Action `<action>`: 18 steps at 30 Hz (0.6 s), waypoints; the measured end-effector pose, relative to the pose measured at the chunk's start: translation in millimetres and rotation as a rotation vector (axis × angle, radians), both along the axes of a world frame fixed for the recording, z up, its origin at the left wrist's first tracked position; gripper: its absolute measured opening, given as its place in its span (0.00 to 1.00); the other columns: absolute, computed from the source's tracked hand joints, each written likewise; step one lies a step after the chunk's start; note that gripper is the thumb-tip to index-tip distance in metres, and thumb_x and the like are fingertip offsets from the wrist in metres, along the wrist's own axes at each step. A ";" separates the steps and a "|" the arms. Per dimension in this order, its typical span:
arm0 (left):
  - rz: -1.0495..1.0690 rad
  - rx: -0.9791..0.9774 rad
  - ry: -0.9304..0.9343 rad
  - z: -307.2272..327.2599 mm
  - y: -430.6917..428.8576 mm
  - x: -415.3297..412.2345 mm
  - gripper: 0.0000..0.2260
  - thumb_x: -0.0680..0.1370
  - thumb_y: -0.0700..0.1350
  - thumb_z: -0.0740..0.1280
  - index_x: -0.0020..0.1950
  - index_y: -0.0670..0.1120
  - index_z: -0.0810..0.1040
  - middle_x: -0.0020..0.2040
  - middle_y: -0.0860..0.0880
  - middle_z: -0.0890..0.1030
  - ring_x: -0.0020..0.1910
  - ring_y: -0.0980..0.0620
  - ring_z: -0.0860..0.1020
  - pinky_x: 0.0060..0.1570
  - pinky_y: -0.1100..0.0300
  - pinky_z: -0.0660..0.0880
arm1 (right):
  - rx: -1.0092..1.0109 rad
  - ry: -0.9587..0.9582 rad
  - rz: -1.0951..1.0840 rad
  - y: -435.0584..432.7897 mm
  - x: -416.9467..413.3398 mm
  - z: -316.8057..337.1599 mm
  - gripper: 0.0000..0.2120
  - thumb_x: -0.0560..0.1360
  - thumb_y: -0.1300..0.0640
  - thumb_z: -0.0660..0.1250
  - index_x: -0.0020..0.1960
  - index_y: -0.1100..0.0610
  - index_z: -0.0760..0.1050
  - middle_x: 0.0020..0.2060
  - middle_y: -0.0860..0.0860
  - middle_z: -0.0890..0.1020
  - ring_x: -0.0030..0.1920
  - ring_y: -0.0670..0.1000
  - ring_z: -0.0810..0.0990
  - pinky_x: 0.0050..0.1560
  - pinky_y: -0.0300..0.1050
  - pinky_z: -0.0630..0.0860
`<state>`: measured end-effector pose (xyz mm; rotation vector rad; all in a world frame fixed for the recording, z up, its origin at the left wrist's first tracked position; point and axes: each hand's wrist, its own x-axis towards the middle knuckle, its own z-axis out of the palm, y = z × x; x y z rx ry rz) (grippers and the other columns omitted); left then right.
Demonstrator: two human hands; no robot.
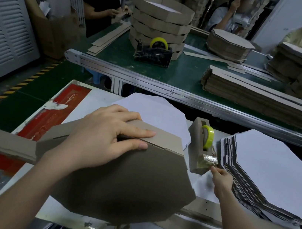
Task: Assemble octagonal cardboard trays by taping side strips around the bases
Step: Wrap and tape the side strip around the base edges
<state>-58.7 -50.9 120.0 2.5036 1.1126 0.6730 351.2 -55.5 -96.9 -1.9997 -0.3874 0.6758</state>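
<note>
A brown octagonal cardboard base [123,184] lies tilted on the white worktable, brown side up. A folded side strip [162,138] runs along its far edge, and its loose end [6,144] sticks out to the left. My left hand [108,137] presses flat on the seam where strip meets base, fingers straight. My right hand [221,179] pinches the tape end at the cutter of a cardboard tape dispenser [198,150] holding a yellow-green tape roll [208,137]. A white-faced octagon [156,111] lies behind the base.
A stack of white-faced octagonal bases [266,173] sits at the right. Across a metal rail, a green table [186,74] carries stacked finished trays [159,24], a black tape dispenser [152,54] and piles of strips [261,98]. Three people work at the far side.
</note>
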 end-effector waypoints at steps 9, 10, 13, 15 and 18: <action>0.021 -0.061 -0.005 -2.5 0.9 -19.1 0.15 0.72 0.67 0.57 0.58 0.74 0.70 0.65 0.60 0.75 0.63 0.60 0.67 0.57 0.59 0.66 | -0.128 -0.046 -0.086 9.1 -19.9 13.5 0.12 0.80 0.65 0.64 0.59 0.72 0.76 0.54 0.66 0.79 0.58 0.63 0.77 0.57 0.53 0.73; 0.024 -0.060 -0.009 -2.5 1.3 -20.6 0.15 0.72 0.66 0.57 0.58 0.74 0.70 0.65 0.60 0.75 0.63 0.60 0.67 0.58 0.59 0.66 | -0.130 -0.047 -0.088 9.4 -21.4 14.5 0.12 0.80 0.65 0.64 0.59 0.71 0.75 0.55 0.66 0.78 0.59 0.64 0.77 0.58 0.53 0.73; 0.024 -0.066 -0.004 -2.5 4.2 -21.7 0.16 0.73 0.66 0.57 0.59 0.73 0.73 0.65 0.60 0.75 0.63 0.60 0.67 0.59 0.56 0.68 | -0.154 -0.067 -0.099 11.2 -24.5 17.2 0.11 0.80 0.65 0.64 0.59 0.70 0.75 0.59 0.67 0.77 0.62 0.65 0.76 0.63 0.56 0.73; 0.019 -0.063 -0.004 -3.3 6.1 -20.0 0.16 0.73 0.66 0.57 0.59 0.72 0.73 0.64 0.61 0.76 0.63 0.60 0.68 0.59 0.56 0.68 | -0.182 -0.074 -0.094 14.2 -24.2 17.9 0.10 0.80 0.65 0.63 0.58 0.69 0.76 0.59 0.67 0.77 0.60 0.65 0.76 0.62 0.56 0.74; 0.014 -0.051 -0.013 -3.7 7.4 -14.2 0.15 0.73 0.66 0.58 0.58 0.72 0.73 0.63 0.61 0.76 0.62 0.60 0.68 0.57 0.58 0.68 | -0.224 -0.066 -0.113 12.7 -21.1 14.1 0.12 0.81 0.63 0.61 0.60 0.71 0.74 0.57 0.66 0.77 0.56 0.61 0.76 0.54 0.51 0.73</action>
